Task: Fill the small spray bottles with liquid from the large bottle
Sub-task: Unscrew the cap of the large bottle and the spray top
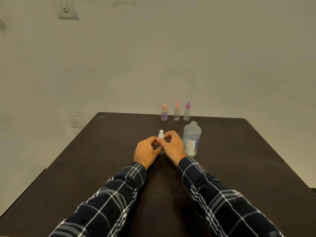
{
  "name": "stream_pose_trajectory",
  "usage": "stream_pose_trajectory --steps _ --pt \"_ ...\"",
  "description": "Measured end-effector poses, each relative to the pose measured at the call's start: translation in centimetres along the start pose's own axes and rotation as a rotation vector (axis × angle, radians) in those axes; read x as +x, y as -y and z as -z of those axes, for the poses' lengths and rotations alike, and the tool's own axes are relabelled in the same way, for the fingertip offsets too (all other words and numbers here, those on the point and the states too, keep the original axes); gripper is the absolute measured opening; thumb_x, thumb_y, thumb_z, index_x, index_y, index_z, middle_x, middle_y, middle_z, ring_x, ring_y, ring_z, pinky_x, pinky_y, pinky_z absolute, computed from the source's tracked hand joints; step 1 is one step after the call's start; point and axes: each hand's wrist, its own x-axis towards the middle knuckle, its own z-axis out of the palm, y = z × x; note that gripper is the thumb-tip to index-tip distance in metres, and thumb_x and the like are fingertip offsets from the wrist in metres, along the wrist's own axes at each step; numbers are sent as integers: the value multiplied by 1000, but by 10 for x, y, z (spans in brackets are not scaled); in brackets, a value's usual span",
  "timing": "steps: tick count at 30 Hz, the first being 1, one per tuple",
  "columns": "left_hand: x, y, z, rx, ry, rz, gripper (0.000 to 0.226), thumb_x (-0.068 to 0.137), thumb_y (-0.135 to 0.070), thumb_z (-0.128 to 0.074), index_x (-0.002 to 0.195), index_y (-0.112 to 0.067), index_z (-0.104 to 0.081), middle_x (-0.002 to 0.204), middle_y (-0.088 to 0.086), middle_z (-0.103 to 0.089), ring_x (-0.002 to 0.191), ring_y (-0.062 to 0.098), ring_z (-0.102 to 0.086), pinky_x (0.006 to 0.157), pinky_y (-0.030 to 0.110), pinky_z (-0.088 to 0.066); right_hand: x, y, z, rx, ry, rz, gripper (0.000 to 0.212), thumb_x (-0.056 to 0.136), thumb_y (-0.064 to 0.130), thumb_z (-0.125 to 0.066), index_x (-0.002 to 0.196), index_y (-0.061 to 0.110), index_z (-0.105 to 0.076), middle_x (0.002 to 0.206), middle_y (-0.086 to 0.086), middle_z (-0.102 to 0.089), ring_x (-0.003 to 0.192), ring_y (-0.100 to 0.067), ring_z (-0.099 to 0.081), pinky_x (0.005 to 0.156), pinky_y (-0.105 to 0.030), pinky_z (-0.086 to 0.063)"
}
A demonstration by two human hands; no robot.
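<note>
A small clear spray bottle with a white top (161, 134) stands upright at the middle of the dark table (85, 168). My left hand (147, 151) holds its body from the left. My right hand (172, 146) pinches it near the neck from the right. Most of the bottle's body is hidden behind my fingers. Just to the right stands the large clear bottle (191, 139), uncapped, with a white label and liquid inside. At the table's far edge stand three small spray bottles: two with pink tops (164, 112) (177, 111) and one with a purple top (186, 111).
A pale wall rises behind the table, with a switch plate (68, 9) high on the left and a socket (75, 121) low beside the table's far left corner. The table's right edge runs down past (290, 168).
</note>
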Motion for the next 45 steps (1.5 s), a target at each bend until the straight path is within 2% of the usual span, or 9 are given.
stream_pose_trajectory --steps 5,8,14,20,26,33,39,42,45 --pt "1 0 -1 -3 -2 -10 34 92 -33 -72 124 -26 -65 108 -6 -70 99 11 -64 94 38 -56 1 -6 4 43 112 33 41 96 26 -62 137 26 -53 126 4 -58 116 -12 -56 102 -39 -51" --pt "0 0 -3 -5 -11 -6 32 93 -29 -70 124 -25 -65 108 -3 -70 99 13 -64 94 41 -56 -1 -6 0 51 83 -34 63 88 40 -73 141 24 -42 120 6 -56 110 -15 -59 92 -39 -57" --pt "2 0 -1 -13 9 8 37 92 -36 -71 126 -25 -64 110 -6 -70 100 11 -64 97 38 -55 5 1 -2 7 0 6 27 93 26 -67 119 22 -61 115 1 -63 107 -14 -60 96 -39 -54" --pt "0 0 -1 13 -2 -16 33 92 -35 -70 123 -25 -66 100 -8 -69 93 10 -64 89 37 -57 1 -7 5 86 63 -16 60 90 35 -71 142 27 -42 123 4 -55 112 -12 -56 93 -31 -54" --pt "1 -2 0 21 20 7 34 91 -36 -72 123 -27 -64 107 -7 -69 99 11 -64 94 37 -56 2 -4 3 20 -9 23 26 91 27 -70 116 21 -62 114 2 -63 108 -13 -60 95 -32 -52" --pt "0 -3 0 36 1 -3 32 92 -30 -71 124 -25 -65 102 -7 -68 94 12 -63 91 37 -56 -2 -5 7 79 125 -45 68 88 37 -73 145 24 -37 126 2 -55 114 -15 -56 77 -19 -48" --pt "1 -3 1 39 20 18 33 92 -38 -71 122 -26 -65 103 -8 -68 95 11 -63 93 38 -56 2 1 6 47 19 11 24 93 25 -68 115 18 -62 112 2 -64 102 -12 -59 80 -20 -48" --pt "1 -3 0 47 15 8 36 91 -39 -72 123 -26 -65 106 -7 -69 97 11 -63 93 37 -56 1 -2 11 72 78 45 30 98 21 -60 129 20 -61 121 2 -64 111 -12 -60 95 -29 -52" --pt "0 -3 0 41 15 7 33 92 -35 -71 123 -26 -64 107 -6 -69 99 13 -64 94 37 -55 0 -2 13 94 155 23 44 94 32 -66 135 27 -52 121 4 -61 112 -13 -59 81 -24 -52"
